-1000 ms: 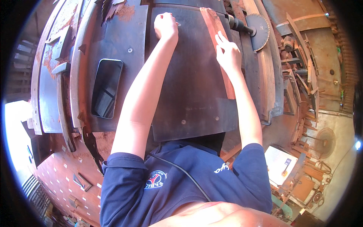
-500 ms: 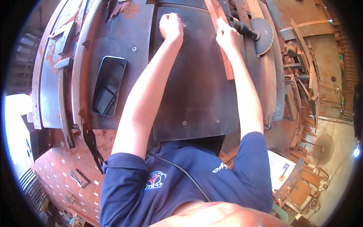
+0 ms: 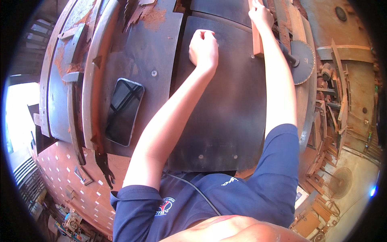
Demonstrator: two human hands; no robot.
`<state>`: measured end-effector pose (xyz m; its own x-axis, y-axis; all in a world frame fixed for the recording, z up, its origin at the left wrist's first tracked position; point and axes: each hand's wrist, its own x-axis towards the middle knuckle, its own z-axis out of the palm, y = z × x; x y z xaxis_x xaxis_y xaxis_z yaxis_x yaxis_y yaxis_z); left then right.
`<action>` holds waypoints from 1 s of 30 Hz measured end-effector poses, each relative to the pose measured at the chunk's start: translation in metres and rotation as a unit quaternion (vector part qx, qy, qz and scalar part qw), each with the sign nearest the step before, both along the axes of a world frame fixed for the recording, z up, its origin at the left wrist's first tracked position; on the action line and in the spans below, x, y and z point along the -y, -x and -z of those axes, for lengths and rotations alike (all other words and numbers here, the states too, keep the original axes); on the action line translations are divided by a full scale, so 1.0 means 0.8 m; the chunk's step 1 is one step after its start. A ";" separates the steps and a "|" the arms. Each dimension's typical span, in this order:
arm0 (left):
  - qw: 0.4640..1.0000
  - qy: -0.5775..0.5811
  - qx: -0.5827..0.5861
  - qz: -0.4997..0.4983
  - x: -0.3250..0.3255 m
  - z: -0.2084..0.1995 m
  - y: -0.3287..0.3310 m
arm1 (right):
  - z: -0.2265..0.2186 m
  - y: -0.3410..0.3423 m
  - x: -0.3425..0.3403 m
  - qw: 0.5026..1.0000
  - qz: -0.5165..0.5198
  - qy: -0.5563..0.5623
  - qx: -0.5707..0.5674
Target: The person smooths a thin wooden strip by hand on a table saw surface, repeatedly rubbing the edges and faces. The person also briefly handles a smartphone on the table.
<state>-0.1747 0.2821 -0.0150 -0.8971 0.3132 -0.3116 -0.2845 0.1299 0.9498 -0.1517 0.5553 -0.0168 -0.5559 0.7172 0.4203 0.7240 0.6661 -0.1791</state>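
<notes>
My left hand point(image 3: 203, 49) is closed in a loose fist above the dark metal table point(image 3: 225, 97), with nothing seen sticking out of it. At the top edge of the view my right hand point(image 3: 261, 17) grips a reddish wooden strip point(image 3: 257, 45) from above; its fingertips are partly cut off by the picture's edge. The near end of the strip lies on the table, and its far end runs out of view. Right of my right forearm, a round toothed saw blade point(image 3: 303, 62) sits on a dark shaft.
Left of my left arm lie a black phone point(image 3: 125, 111), a hammer point(image 3: 73, 117) and a curved wooden beam point(image 3: 93, 76). Red sawdust point(image 3: 151, 18) is scattered at the back. Stacked wood pieces point(image 3: 340, 92) and a round fan point(image 3: 338, 182) stand at right.
My right hand has pushed the wooden strip farther away, toward the top edge. My left hand stays in a fist over the table. The whole view has shifted, so the table sits lower.
</notes>
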 end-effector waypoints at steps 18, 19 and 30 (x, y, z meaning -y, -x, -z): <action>0.999 0.036 0.018 0.029 0.001 -0.013 -0.002 | 0.069 0.099 -0.248 0.981 -0.116 0.017 -0.152; 0.999 0.039 0.008 0.020 0.001 -0.010 0.000 | 0.069 0.106 -0.233 0.970 -0.166 0.021 -0.178; 0.999 0.034 0.012 0.023 0.005 -0.008 0.011 | 0.030 0.094 -0.081 0.990 -0.053 0.076 -0.106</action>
<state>-0.1832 0.2781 -0.0086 -0.8748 0.3308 -0.3540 -0.2990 0.2063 0.9317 -0.2268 0.6199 -0.0405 -0.5432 0.7228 0.4271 0.5864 0.6907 -0.4231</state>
